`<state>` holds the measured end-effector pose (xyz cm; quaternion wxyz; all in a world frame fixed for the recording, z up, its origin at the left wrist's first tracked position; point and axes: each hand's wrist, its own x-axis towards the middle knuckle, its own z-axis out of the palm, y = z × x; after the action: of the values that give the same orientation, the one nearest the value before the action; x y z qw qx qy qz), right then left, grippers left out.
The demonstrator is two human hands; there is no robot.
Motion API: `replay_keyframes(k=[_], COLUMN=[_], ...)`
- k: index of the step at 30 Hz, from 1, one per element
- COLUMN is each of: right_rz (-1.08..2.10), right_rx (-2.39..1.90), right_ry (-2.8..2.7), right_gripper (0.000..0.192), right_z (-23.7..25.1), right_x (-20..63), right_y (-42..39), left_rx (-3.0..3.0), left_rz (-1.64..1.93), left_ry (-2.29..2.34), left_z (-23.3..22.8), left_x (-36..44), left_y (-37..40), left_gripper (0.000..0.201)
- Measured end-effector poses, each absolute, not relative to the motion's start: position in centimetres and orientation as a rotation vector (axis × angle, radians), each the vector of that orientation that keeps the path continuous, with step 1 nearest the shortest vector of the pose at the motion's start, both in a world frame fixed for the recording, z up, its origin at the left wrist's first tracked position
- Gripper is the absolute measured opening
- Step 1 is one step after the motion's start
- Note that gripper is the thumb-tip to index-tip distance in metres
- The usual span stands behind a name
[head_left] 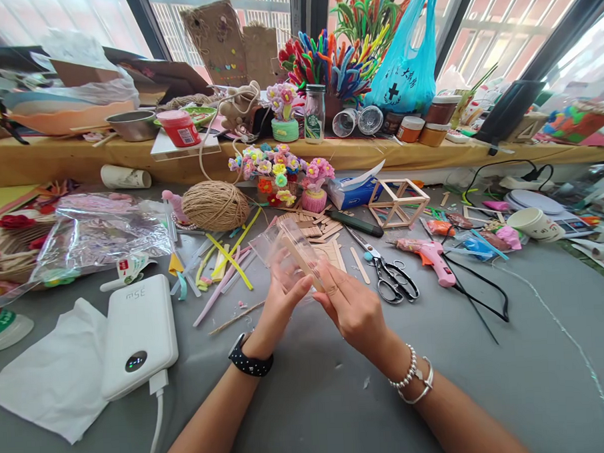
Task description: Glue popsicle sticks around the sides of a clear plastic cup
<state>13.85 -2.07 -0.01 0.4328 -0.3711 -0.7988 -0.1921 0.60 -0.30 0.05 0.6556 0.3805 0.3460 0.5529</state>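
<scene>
A clear plastic box (297, 239) is held up above the middle of the table, tilted. My left hand (278, 301) grips it from the left and below, thumb along the near edge. From the right, the fingers of my right hand (355, 307) pinch its near right edge. A tan strip, like a wooden stick, shows along that edge; whether it is inside or against the outside I cannot tell. Just beyond the box lie several flat wooden sticks (332, 232). Black-handled scissors (397, 282) rest to the right of my right hand.
A white power bank (139, 337) with a cable lies left, beside a white tissue (53, 371). Behind stand a twine ball (215, 205) and a wooden stick cube frame (398, 202). A pink glue gun (436, 261) lies right. A crowded ledge (179, 158) runs along the back.
</scene>
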Motion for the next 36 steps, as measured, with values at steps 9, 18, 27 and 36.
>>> replay_keyframes(k=[9, 18, 27, 36], right_rz=[-0.468, -0.490, -0.497, -0.538], right_rx=[-0.881, -0.870, -0.861, -0.889], right_ry=[-1.986, -1.979, -1.983, -1.965], right_gripper=[0.048, 0.040, 0.039, 0.035], right_z=[0.4, 1.0, 0.8, 1.0], right_x=[14.1, 14.0, 13.8, 13.7], right_y=[-2.2, -2.5, -2.8, -2.9], left_rx=[0.910, 0.934, 0.972, 0.994], left_rz=[1.290, 1.273, 1.258, 1.243], left_ry=[0.704, 0.679, 0.643, 0.600], left_z=[0.9, 1.1, 0.6, 1.0], left_x=[0.7, 0.7, 0.1, 0.1], left_y=[-0.8, -0.9, -0.6, -0.8], left_gripper=[0.074, 0.077, 0.070, 0.069])
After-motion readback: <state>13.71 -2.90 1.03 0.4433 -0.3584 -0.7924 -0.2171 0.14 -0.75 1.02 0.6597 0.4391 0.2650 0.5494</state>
